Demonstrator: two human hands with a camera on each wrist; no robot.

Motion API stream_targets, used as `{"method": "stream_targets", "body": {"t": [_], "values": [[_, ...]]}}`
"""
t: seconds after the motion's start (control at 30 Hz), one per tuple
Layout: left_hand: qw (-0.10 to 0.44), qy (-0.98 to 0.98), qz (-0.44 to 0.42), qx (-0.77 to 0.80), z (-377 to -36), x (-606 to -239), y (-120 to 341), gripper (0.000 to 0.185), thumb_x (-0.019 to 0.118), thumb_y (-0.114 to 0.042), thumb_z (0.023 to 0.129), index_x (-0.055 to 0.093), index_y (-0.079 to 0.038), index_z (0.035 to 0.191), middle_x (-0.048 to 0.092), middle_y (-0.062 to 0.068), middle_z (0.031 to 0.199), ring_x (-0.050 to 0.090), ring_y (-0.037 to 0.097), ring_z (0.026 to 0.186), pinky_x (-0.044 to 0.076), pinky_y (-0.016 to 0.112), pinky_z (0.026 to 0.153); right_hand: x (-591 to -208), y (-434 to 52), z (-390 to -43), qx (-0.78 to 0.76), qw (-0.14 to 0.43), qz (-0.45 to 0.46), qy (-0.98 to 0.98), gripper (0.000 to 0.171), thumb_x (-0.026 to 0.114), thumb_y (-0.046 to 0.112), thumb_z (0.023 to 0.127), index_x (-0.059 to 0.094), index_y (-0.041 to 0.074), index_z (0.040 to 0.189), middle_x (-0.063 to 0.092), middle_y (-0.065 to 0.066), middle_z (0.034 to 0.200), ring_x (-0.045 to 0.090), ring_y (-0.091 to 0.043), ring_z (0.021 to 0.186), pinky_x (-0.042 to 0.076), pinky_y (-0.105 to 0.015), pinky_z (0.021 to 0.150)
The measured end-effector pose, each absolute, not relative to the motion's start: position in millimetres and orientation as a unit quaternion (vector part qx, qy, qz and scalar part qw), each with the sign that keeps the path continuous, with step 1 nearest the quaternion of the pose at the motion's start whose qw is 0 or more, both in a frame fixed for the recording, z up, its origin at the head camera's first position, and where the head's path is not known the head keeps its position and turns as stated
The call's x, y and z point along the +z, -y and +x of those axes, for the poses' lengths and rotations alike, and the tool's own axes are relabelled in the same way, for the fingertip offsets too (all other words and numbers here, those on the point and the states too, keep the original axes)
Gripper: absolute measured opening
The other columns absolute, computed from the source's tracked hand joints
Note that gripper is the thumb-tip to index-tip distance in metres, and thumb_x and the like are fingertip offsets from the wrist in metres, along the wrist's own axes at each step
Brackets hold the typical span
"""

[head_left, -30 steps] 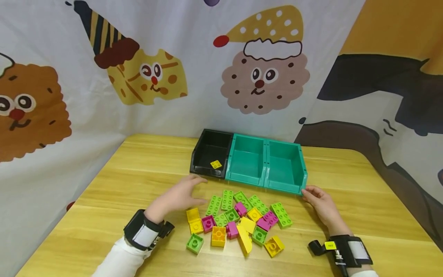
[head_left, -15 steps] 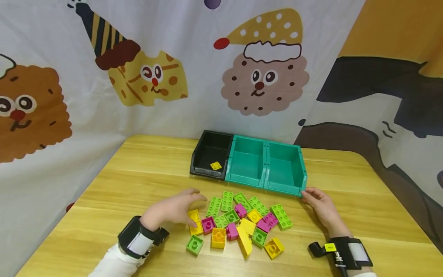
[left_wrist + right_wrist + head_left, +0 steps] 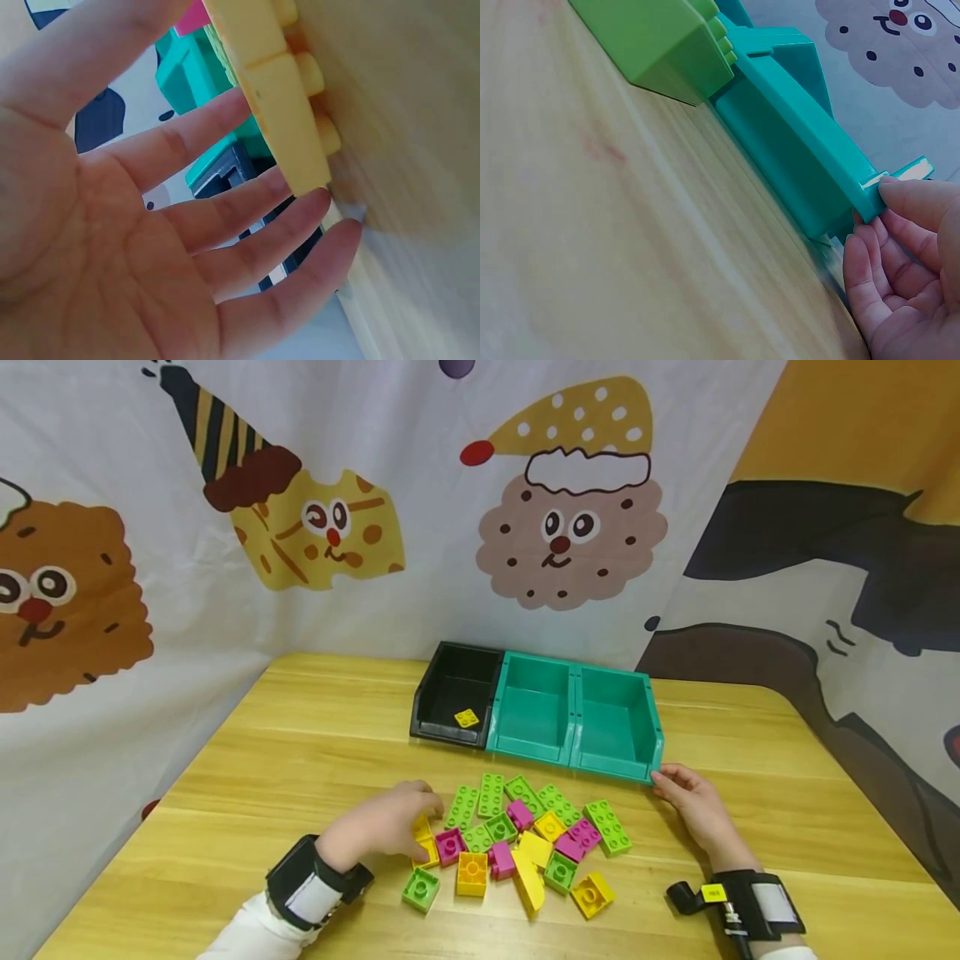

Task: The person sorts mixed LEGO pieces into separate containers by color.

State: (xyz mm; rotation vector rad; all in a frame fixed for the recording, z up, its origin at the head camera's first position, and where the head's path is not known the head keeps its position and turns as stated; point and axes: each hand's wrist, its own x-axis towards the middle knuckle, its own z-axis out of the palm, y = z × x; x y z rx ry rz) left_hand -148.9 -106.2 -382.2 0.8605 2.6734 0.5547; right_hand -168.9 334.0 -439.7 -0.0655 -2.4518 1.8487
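My left hand (image 3: 386,822) is over the left end of the brick pile, its fingers and thumb around a yellow building brick (image 3: 424,842). In the left wrist view, this yellow brick (image 3: 281,97) has its studs toward the wooden table, and the fingertips lie along its near side. A magenta brick (image 3: 450,847) sits just right of it, and a green brick (image 3: 422,890) lies in front. My right hand (image 3: 693,797) pinches the front right corner of the right teal bin (image 3: 617,722) between thumb and fingers, plain in the right wrist view.
A black bin (image 3: 450,731) holding a flat yellow plate (image 3: 467,718) adjoins the middle teal bin (image 3: 532,710) at the back. Several green, magenta and yellow bricks spread before them, among them a curved yellow piece (image 3: 528,883). A printed cloth (image 3: 435,610) hangs behind the table.
My left hand has come down toward me from near the black bin and closed around the yellow brick. The right hand has stayed at the teal bin's corner.
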Motion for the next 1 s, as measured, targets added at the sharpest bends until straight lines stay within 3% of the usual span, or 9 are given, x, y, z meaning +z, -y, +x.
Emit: {"method": "stream_targets", "body": {"t": [0.17, 0.4, 0.7, 1.0], "values": [[0.133, -0.928, 0.295, 0.183, -147.5, -381.2, 103.7, 0.044, 0.085, -0.017, 0.065, 0.066, -0.006, 0.103, 0.058, 0.005, 0.101, 0.054, 0.018, 0.09, 0.05, 0.037, 0.083, -439.0, -333.5, -168.9, 0.614, 0.037, -0.017, 0.788, 0.005, 0.057, 0.02, 0.095, 0.062, 0.017, 0.095, 0.059, 0.017, 0.086, 0.057, 0.002, 0.083, 0.05, -0.013, 0.074], [0.134, -0.93, 0.288, 0.182, -145.7, -378.7, 101.3, 0.029, 0.083, -0.013, 0.065, 0.064, -0.008, 0.087, 0.052, 0.002, 0.087, 0.046, 0.014, 0.076, 0.045, 0.028, 0.066, -437.8, -334.1, -168.9, 0.601, 0.034, -0.022, 0.798, 0.013, 0.056, 0.024, 0.096, 0.061, 0.012, 0.1, 0.058, 0.018, 0.087, 0.057, 0.003, 0.084, 0.05, -0.013, 0.075], [0.142, -0.943, 0.25, 0.166, -140.6, -377.5, 102.1, 0.038, 0.087, -0.016, 0.062, 0.065, -0.01, 0.093, 0.054, 0.004, 0.09, 0.046, 0.018, 0.08, 0.047, 0.034, 0.071, -439.2, -335.5, -169.2, 0.593, 0.027, -0.028, 0.804, 0.015, 0.056, 0.024, 0.096, 0.06, 0.01, 0.101, 0.057, 0.019, 0.086, 0.056, 0.003, 0.084, 0.05, -0.013, 0.075], [0.164, -0.939, 0.241, 0.183, -139.1, -376.8, 101.4, 0.033, 0.084, -0.011, 0.067, 0.065, -0.008, 0.093, 0.053, 0.004, 0.089, 0.048, 0.016, 0.074, 0.047, 0.032, 0.067, -439.1, -335.1, -169.6, 0.58, 0.027, -0.029, 0.813, 0.024, 0.055, 0.025, 0.097, 0.059, 0.003, 0.105, 0.056, 0.019, 0.087, 0.056, 0.004, 0.084, 0.05, -0.014, 0.075]]}}
